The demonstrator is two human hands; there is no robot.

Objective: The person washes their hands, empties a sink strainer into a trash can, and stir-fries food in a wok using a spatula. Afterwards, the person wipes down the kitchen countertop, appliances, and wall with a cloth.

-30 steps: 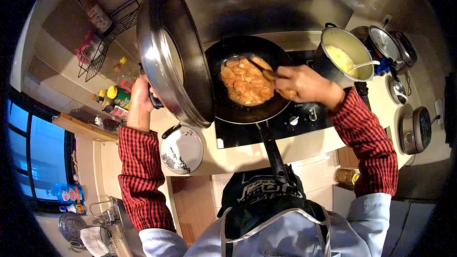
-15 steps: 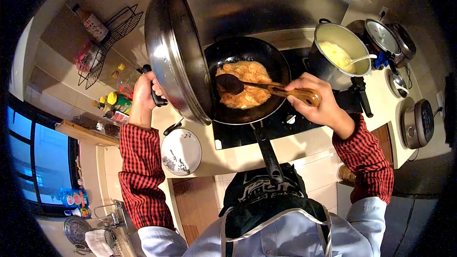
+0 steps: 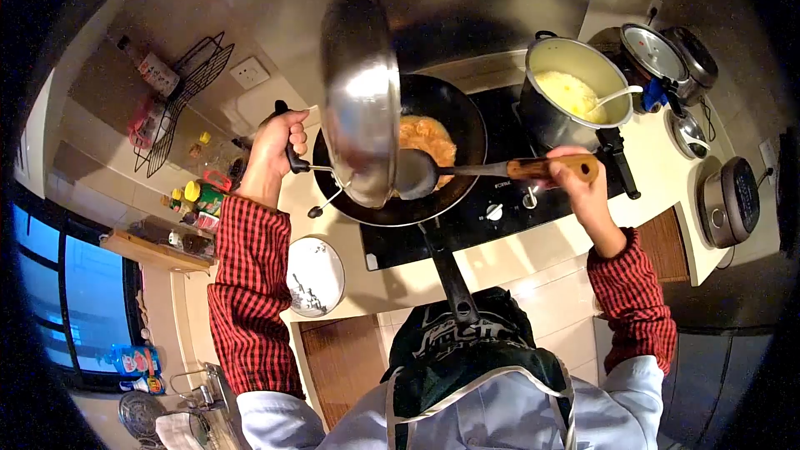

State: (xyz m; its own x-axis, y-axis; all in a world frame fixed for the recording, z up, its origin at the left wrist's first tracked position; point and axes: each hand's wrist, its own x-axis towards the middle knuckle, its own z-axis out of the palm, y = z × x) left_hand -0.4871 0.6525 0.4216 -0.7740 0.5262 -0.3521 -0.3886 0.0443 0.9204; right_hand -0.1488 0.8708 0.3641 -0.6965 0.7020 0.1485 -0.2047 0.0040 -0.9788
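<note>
My left hand (image 3: 275, 146) is closed around the black handle of a steel wok lid (image 3: 360, 108), which stands on edge over the left part of the black wok (image 3: 468, 129). My right hand (image 3: 577, 187) grips the wooden handle of a cooking spatula (image 3: 417, 173). The spatula's dark head is over the wok, partly beside the lid's lower edge; whether they touch I cannot tell. Orange-brown food in sauce (image 3: 433, 137) lies in the wok, its left side hidden by the lid.
The wok sits on a black gas hob (image 3: 500, 204). To its right stands a deep pot (image 3: 567, 121) with yellowish contents and a white ladle (image 3: 618, 98). A patterned white plate (image 3: 317, 271) lies left on the counter. Beyond are a lidded cooker (image 3: 654, 52) and a dark appliance (image 3: 727, 204).
The lid has swung right over the wok and turned its outer side more toward me. The spatula head has moved toward the near side of the pan, and my right hand has shifted right.
</note>
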